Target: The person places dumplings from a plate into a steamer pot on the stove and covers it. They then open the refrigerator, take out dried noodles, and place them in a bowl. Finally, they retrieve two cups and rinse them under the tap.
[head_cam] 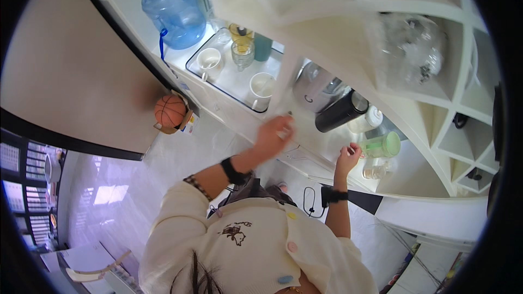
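Note:
My left hand is blurred, its fingers curled, above the front edge of the white counter. Whether it holds anything cannot be made out. My right hand is at the counter's edge with bent fingers, beside a pale green lidded tumbler; I cannot tell whether they touch. Around that tumbler stand a small clear glass jar, a white bottle and a black thermos flask. Behind the flask is a silver, rounded appliance.
Left of a divider, a dark-rimmed tray holds white mugs, a glass cup and a teal cup. A blue water jug stands behind. A basketball sits in a cardboard box on the floor. White cubby shelves rise above the counter.

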Motion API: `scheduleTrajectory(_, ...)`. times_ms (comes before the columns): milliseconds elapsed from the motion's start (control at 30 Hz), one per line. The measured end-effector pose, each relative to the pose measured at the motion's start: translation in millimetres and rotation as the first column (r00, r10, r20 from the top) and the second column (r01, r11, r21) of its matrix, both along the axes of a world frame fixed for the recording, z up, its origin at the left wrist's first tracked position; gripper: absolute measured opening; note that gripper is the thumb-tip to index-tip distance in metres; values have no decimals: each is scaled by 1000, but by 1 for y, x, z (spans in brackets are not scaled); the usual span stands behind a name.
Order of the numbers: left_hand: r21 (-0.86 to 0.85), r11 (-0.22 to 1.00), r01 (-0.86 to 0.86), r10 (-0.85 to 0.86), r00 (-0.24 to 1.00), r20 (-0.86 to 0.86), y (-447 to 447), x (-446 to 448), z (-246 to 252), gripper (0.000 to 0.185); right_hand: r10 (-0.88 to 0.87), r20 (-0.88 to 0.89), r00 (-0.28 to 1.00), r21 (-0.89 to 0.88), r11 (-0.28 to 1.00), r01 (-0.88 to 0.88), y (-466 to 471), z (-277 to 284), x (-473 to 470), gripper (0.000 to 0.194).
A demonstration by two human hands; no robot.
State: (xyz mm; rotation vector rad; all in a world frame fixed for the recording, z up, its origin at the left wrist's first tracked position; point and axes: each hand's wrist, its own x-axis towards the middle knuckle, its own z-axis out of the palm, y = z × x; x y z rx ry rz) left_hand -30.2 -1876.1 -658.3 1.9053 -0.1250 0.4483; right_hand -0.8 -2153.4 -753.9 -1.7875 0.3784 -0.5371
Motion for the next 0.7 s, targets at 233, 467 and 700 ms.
scheduleTrajectory(233,-24,726,-687,659,705,-263,229,72,-37,29,625,-175,761,180,780,-599,96,30,-42,9)
scheduleTrajectory(467,-487,708,-511,105,759,-643,232,96,-26,17,801,-79,593,677,479,-558,246,75,-16,41)
scheduleTrajectory(700,-579,702,-414,-49,783,-620,193,75,-33,23,765,-175,619,887,396,-239,285,96,14,46)
